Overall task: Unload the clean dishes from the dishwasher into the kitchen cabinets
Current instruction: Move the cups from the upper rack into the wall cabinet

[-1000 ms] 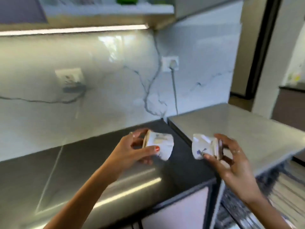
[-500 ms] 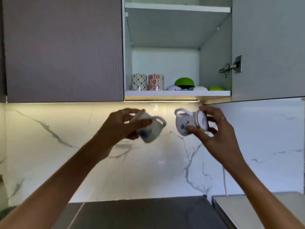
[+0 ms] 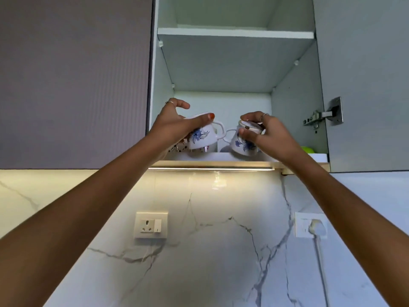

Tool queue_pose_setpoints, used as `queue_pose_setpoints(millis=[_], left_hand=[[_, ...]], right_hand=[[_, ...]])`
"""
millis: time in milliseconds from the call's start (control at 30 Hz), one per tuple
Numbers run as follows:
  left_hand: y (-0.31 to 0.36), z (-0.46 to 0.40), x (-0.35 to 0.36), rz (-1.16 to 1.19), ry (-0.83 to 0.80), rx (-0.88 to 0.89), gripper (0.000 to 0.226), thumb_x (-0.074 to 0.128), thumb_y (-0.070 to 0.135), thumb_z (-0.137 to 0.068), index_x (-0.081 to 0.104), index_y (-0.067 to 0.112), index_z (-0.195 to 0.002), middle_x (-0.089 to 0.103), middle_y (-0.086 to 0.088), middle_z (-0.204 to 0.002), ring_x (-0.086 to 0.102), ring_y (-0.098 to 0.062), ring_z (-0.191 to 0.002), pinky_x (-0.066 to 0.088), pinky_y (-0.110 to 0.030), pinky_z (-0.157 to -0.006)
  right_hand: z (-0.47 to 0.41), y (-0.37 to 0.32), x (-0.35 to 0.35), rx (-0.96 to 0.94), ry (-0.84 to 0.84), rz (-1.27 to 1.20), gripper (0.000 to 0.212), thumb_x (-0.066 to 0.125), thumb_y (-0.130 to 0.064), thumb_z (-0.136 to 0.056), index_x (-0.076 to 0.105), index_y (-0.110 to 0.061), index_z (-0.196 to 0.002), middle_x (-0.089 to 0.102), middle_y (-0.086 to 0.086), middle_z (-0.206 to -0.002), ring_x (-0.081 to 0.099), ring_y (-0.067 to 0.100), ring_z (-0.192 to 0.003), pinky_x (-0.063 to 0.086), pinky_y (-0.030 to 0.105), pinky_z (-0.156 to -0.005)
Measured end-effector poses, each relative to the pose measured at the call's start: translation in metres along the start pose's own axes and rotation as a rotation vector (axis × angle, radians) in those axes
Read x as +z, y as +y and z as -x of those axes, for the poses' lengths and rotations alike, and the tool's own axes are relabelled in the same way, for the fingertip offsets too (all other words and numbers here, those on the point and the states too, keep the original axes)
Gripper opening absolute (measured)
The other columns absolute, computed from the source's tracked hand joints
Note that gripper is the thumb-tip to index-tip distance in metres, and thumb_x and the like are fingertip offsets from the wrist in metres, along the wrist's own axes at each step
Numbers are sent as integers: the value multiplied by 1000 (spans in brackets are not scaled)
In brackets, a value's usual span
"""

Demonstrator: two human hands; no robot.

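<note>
Cabinet shelf (image 3: 221, 156) bearing green bowl (image 3: 308, 149)

place: home kitchen | open white wall cabinet (image 3: 234, 63) with shelves, white blue-flowered ceramic cups (image 3: 202, 136) at its lower shelf | white grey-veined marble backsplash (image 3: 210, 251) | lit under-cabinet light strip (image 3: 210, 168) | white wall socket (image 3: 151, 224)

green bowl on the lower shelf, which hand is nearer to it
Right. The right hand, gripping a cup, is just left of the green bowl at the shelf's right end. The left hand, gripping the other cup, is at the shelf's far left.
</note>
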State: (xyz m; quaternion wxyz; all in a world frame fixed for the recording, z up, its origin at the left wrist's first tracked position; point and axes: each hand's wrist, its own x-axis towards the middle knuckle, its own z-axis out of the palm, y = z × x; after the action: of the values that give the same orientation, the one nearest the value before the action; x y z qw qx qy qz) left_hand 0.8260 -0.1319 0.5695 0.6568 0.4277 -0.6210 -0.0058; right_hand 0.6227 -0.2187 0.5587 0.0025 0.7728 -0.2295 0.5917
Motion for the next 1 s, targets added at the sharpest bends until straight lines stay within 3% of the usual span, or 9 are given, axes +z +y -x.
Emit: queue_pose_setpoints(millis=[167,267,333,500,600,733,867,1000], left_hand=[[-15,-32,14,-59,26,-21,64,73,55,-71,47,22,-120,62,-6,-104,61,-18,-94,45,-24,-64],[-24,-48,17,-97,15,-21,64,72,57,-71,48,22,-119,62,-5,-101,60,-21,-100,50,-32,-81],[-34,-58,17,-109,-9,-37,61,70,59,-71,49,22,-115,64,-8,-106,61,-23,-102,50,-36,-88],[-60,-64,20,-209,-102,-98,55,69,59,-73,53,23,-111,63,-4,-96,58,-14,-82,47,-28,-71],[-66,-65,22,-187,-125,-128,52,67,54,-78,57,14,-110,60,-1,-76,49,-11,-60,41,-22,-56],[-72,-69,20,-154,-165,-126,51,67,50,-80,62,6,-106,53,0,-63,40,-9,-48,36,-19,-49],[-74,-69,12,-147,-282,-150,41,68,42,-82,64,15,-112,63,-2,-84,50,-12,-69,45,-19,-64],[-78,-73,-1,-86,-413,-208,39,73,21,-78,62,22,-115,67,-11,-117,60,-15,-90,53,-18,-80]], right_hand=[[-27,21,7,6,-60,-25,30,64,-22,-88,60,-17,-117,63,-3,-105,61,13,-95,49,27,-86],[-37,34,17,20,-113,-57,27,63,-22,-89,61,-16,-115,65,1,-106,61,13,-90,49,19,-75],[-41,43,25,35,-133,-75,24,63,-24,-89,62,-18,-112,67,3,-105,61,13,-85,50,23,-71],[-52,50,36,55,-222,-20,20,60,-32,-91,66,-20,-106,69,5,-99,65,24,-89,53,40,-84],[-56,50,39,28,-249,50,19,59,-36,-91,68,-24,-103,71,0,-102,67,22,-93,54,41,-87],[-56,49,41,47,-295,32,27,59,-41,-90,69,-25,-110,71,1,-100,65,20,-86,53,43,-88],[-54,50,40,105,-360,-13,32,63,-40,-87,65,-22,-114,66,-8,-81,58,11,-71,51,28,-76],[-52,50,35,188,-359,-76,36,69,-32,-84,60,-24,-117,66,-4,-82,60,5,-62,49,12,-61]])
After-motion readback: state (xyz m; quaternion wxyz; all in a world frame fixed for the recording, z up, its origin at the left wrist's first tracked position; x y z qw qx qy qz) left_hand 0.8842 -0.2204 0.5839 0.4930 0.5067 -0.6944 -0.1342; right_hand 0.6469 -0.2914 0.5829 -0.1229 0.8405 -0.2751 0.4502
